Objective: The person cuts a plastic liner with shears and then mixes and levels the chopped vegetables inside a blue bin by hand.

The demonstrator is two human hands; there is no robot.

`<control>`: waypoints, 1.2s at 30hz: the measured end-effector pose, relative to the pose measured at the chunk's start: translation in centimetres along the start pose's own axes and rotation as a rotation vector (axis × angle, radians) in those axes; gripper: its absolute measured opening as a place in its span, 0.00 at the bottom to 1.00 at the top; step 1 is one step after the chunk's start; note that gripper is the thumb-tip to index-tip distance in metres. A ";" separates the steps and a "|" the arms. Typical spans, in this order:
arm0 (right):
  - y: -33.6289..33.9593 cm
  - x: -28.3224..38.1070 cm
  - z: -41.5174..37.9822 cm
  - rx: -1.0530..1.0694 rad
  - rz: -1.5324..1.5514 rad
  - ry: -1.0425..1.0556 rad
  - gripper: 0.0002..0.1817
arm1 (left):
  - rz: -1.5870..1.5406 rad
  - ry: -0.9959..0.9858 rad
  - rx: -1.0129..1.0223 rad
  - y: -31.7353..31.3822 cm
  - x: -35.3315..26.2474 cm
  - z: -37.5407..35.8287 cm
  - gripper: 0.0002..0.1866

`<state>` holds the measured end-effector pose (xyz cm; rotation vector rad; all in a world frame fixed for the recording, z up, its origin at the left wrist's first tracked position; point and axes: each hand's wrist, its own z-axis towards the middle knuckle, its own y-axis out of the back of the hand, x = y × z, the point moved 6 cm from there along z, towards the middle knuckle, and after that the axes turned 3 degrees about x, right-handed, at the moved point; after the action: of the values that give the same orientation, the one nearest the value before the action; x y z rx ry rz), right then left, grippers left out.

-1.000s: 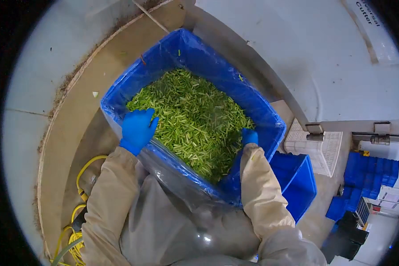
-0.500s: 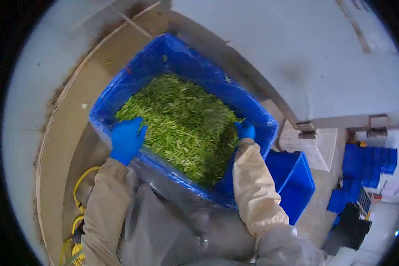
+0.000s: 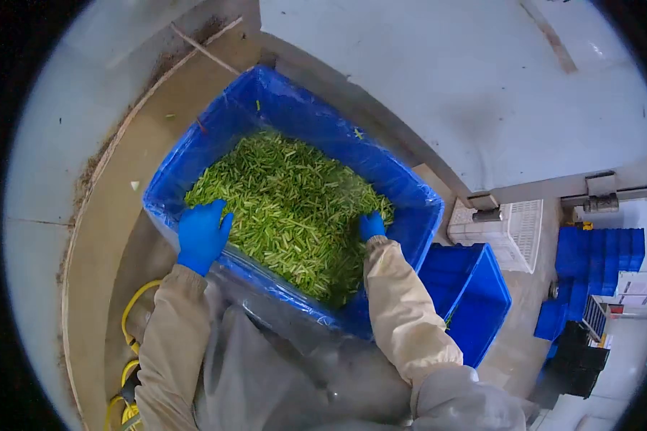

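Observation:
A big blue bin (image 3: 402, 183) lined with clear plastic holds a heap of chopped green stalks (image 3: 287, 208). My left hand (image 3: 203, 235), in a blue glove, rests by the bin's near left rim at the edge of the heap. Its thumb stands apart from the fingers, and nothing shows in it. On the right side of the heap, my right hand (image 3: 372, 225), also gloved in blue, touches the cut stalks. The fingertips there are hidden among the greens, so their grip does not show.
A second blue bin (image 3: 485, 305) stands close on the right, beside a white slatted crate (image 3: 525, 233). Stacked blue crates (image 3: 597, 258) are farther right. A yellow hose (image 3: 128, 316) lies on the floor at left. White walls (image 3: 438, 79) stand beyond the bin.
My right hand has moved left, from near the bin's right wall onto the heap. The left hand stays by the rim. The whole view has shifted slightly.

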<state>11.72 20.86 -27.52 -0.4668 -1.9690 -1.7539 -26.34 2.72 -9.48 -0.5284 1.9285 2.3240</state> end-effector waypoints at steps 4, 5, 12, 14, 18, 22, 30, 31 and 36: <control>-3.6 -1.4 0.5 0.120 0.146 -0.082 0.11 | -0.044 0.035 0.054 0.4 -0.1 0.2 0.13; -3.6 -1.2 0.3 0.126 0.146 -0.082 0.11 | -0.033 0.032 0.054 0.4 -0.1 0.2 0.13; -1.1 8.9 -2.7 0.084 -0.041 0.197 0.17 | -0.044 0.027 0.016 0.3 -0.1 0.2 0.13; -2.6 12.5 -4.4 0.268 -0.060 0.276 0.18 | -0.032 0.041 0.029 0.5 -0.2 0.3 0.12; -7.5 15.5 -6.4 0.531 -0.500 0.449 0.19 | -0.017 0.057 0.081 0.5 -0.2 0.3 0.12; -4.4 17.2 -5.2 0.498 -0.365 0.398 0.18 | -0.032 0.079 0.109 0.1 0.2 0.5 0.14; -3.2 12.3 -2.8 0.376 -0.161 0.367 0.20 | -0.020 0.022 0.065 0.1 0.2 0.3 0.12; -4.0 13.2 -3.6 0.416 -0.182 0.422 0.20 | -0.015 0.025 0.067 0.1 0.1 0.3 0.12; -6.3 15.4 -4.5 0.453 -0.654 0.602 0.14 | -0.018 0.029 0.076 -0.1 0.2 0.4 0.11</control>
<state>-4.03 14.85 -23.97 0.8444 -2.0568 -1.4334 -26.54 3.07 -9.59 -0.5732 2.0061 2.2343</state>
